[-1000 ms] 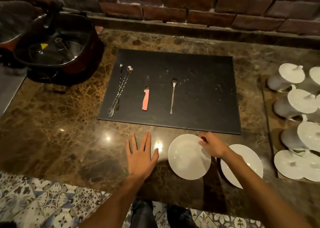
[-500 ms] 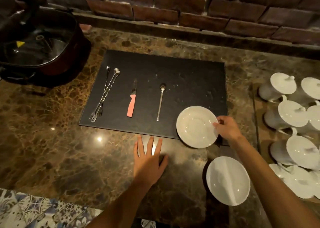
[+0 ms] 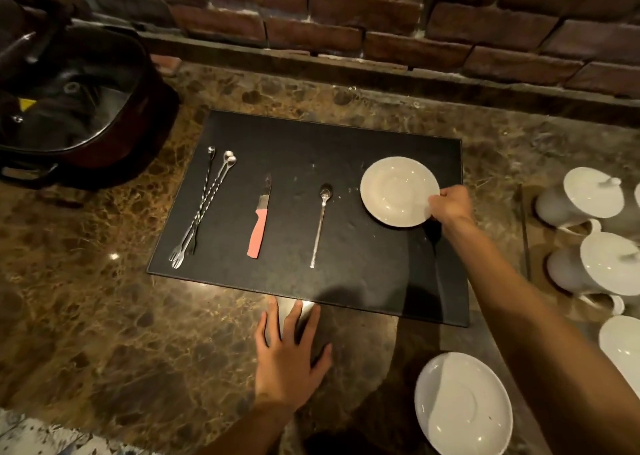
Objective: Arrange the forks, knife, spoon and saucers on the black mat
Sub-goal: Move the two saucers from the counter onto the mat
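White round ceramic saucer (image 3: 394,191) on the rectangular black mat (image 3: 363,274), right-hand grip closed on its rim.

Head view: right hand (image 3: 450,205) pinches the saucer's right edge, right of the slim metal spoon (image 3: 320,226), pink-handled knife (image 3: 259,227) and long twisted metal forks (image 3: 201,208). Left hand (image 3: 289,361) lies flat, fingers spread, on the brown marble tabletop (image 3: 121,333). Second white saucer (image 3: 462,404) sits off the mat.
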Demonstrator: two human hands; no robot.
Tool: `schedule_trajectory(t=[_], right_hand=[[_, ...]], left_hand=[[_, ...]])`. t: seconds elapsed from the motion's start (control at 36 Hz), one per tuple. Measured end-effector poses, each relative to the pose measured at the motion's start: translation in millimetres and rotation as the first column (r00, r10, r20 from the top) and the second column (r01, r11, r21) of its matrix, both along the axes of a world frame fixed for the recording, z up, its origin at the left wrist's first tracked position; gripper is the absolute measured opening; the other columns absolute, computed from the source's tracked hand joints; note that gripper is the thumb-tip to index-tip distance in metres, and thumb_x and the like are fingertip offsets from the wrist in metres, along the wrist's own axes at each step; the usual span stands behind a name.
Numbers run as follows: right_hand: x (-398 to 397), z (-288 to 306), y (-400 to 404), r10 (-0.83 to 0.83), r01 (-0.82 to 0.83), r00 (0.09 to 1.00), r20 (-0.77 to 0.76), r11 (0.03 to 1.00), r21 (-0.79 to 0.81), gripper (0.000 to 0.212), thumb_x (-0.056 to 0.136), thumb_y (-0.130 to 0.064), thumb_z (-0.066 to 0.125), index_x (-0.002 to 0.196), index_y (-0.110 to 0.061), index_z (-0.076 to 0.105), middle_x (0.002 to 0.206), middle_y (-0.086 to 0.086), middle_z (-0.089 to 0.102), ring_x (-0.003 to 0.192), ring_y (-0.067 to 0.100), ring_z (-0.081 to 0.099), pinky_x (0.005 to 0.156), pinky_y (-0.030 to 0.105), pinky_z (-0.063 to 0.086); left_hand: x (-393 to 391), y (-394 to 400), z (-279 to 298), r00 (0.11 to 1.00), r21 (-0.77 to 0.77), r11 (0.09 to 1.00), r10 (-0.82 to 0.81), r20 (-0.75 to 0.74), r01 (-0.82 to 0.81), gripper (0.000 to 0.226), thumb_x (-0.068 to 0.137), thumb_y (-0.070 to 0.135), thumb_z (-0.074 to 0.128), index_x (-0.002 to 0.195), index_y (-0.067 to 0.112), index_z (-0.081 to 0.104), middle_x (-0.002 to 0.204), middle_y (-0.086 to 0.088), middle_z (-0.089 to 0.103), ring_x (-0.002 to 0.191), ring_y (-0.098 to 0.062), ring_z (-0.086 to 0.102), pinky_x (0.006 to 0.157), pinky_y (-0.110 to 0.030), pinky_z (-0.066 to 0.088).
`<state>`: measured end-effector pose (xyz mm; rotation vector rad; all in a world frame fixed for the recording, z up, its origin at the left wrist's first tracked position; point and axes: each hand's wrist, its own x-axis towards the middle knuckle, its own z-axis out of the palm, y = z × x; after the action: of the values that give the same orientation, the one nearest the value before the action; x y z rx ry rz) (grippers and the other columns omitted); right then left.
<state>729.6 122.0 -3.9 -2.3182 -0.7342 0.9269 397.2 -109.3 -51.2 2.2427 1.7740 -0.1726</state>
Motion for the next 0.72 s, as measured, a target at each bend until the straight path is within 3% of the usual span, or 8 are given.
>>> schedule_trajectory(t=[0.14, 0.19, 0.28, 0.36, 0.42, 0.5, 0.58, 0.72], right_hand=[[2.7, -0.8, 18.3, -0.062, 0.064, 0.997, -0.046, 0.997, 0.038, 0.015, 0.081, -0.005, 0.064, 0.095, -0.003, 0.070, 0.096, 0.013, 0.069, 0.093, 0.030, 0.068, 0.078, 0.044, 0.060], [3.0, 1.7, 15.3, -0.061, 0.064, 0.996, -0.064, 0.997, 0.041, 0.007, 0.082, -0.008, 0.064, 0.083, -0.005, 0.070, 0.086, 0.012, 0.068, 0.089, 0.029, 0.069, 0.079, 0.044, 0.061], [6.9, 8.6, 2.5, 0.008, -0.007, 0.998, -0.067, 1.000, 0.019, 0.026, 0.087, -0.019, 0.065, 0.064, -0.010, 0.068, 0.067, 0.008, 0.069, 0.070, 0.021, 0.069, 0.085, 0.043, 0.059], [10.2, 22.5, -20.0, 0.067, -0.067, 0.987, -0.144, 0.998, 0.007, 0.025, 0.091, -0.024, 0.066, 0.072, -0.008, 0.068, 0.078, 0.013, 0.071, 0.067, 0.018, 0.066, 0.080, 0.036, 0.059], [9.4, 35.7, -42.0, 0.088, -0.082, 0.954, -0.287, 0.996, 0.034, 0.017, 0.091, -0.017, 0.067, 0.078, -0.006, 0.065, 0.082, 0.014, 0.066, 0.065, 0.017, 0.062, 0.067, 0.029, 0.057], [4.7, 56.2, -81.3, 0.234, -0.232, 0.908, -0.347, 0.972, 0.048, 0.002, 0.089, -0.008, 0.067, 0.089, -0.007, 0.065, 0.081, 0.009, 0.066, 0.070, 0.015, 0.062, 0.067, 0.025, 0.054], [2.5, 66.3, -122.6, 0.478, -0.509, 0.787, -0.390, 0.861, 0.029, 0.009, 0.087, -0.003, 0.068, 0.097, -0.004, 0.068, 0.084, 0.007, 0.070, 0.076, 0.012, 0.064, 0.068, 0.020, 0.054], [-0.8, 52.4, -184.4, 0.838, -0.857, 0.508, -0.198, 0.471, -0.208, 0.016, 0.081, -0.016, 0.077, 0.097, -0.014, 0.073, 0.086, -0.002, 0.069, 0.079, 0.007, 0.061, 0.074, 0.020, 0.048]], left_hand=[[0.5, 1.2, 2.0, 0.999, -0.029, 1.000, 0.007, -0.037, -0.008, 0.069, 0.094, 0.070, 0.032, 0.151, 0.032, 0.040, 0.152, -0.010, 0.046, 0.150, -0.050, 0.025, 0.115, -0.061, 0.023], [0.7, 1.0, 3.6, 1.000, -0.026, 1.000, 0.002, -0.029, -0.003, 0.067, 0.094, 0.069, 0.036, 0.150, 0.032, 0.042, 0.152, -0.010, 0.047, 0.150, -0.049, 0.024, 0.115, -0.061, 0.023], [1.0, 1.2, 6.7, 1.000, -0.028, 1.000, -0.003, -0.017, 0.002, 0.065, 0.095, 0.067, 0.036, 0.149, 0.032, 0.044, 0.150, -0.010, 0.048, 0.150, -0.049, 0.025, 0.114, -0.062, 0.027], [3.0, 1.1, 10.5, 1.000, -0.027, 1.000, 0.004, -0.013, -0.004, 0.063, 0.093, 0.065, 0.041, 0.147, 0.032, 0.046, 0.147, -0.011, 0.051, 0.149, -0.049, 0.026, 0.114, -0.062, 0.028], [3.9, 0.9, 12.6, 1.000, -0.023, 1.000, 0.005, -0.011, -0.005, 0.065, 0.091, 0.065, 0.044, 0.146, 0.031, 0.047, 0.147, -0.012, 0.052, 0.149, -0.049, 0.026, 0.115, -0.062, 0.027], [4.1, 0.7, 14.8, 1.000, -0.018, 1.000, -0.002, -0.008, 0.002, 0.066, 0.090, 0.064, 0.045, 0.146, 0.030, 0.049, 0.147, -0.012, 0.053, 0.149, -0.048, 0.027, 0.116, -0.061, 0.023], [4.5, 0.9, 16.6, 1.000, -0.031, 1.000, -0.007, -0.008, 0.007, 0.068, 0.089, 0.065, 0.044, 0.147, 0.030, 0.049, 0.148, -0.012, 0.054, 0.148, -0.048, 0.028, 0.116, -0.060, 0.021], [6.2, 1.8, 19.1, 0.999, -0.058, 0.998, -0.006, -0.032, 0.004, 0.069, 0.091, 0.067, 0.037, 0.147, 0.029, 0.048, 0.147, -0.012, 0.055, 0.146, -0.050, 0.032, 0.114, -0.062, 0.023]])
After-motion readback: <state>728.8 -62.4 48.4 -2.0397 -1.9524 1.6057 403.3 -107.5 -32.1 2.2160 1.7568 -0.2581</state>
